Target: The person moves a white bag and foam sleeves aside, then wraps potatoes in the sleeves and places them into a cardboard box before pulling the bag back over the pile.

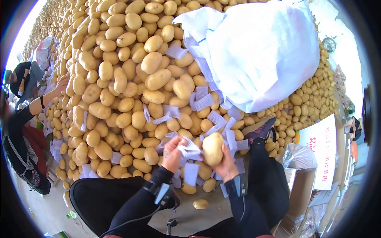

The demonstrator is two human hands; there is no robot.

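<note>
While a broad heap of tan oval potatoes (120, 79) spreads beyond the fingers, bulging white woven sack (270, 55) ahead of the right fingertips, large smooth tan potato (213, 149) gripped by the right hand (228, 166), white netted foam sleeve (190, 150) pinched in the left hand's (172, 154) fingers, beside that potato.

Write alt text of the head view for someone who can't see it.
A person's right hand holds a large potato and the left hand a pale foam net, before a heap of potatoes. A white sack rests on the heap; another person reaches in at left.
</note>
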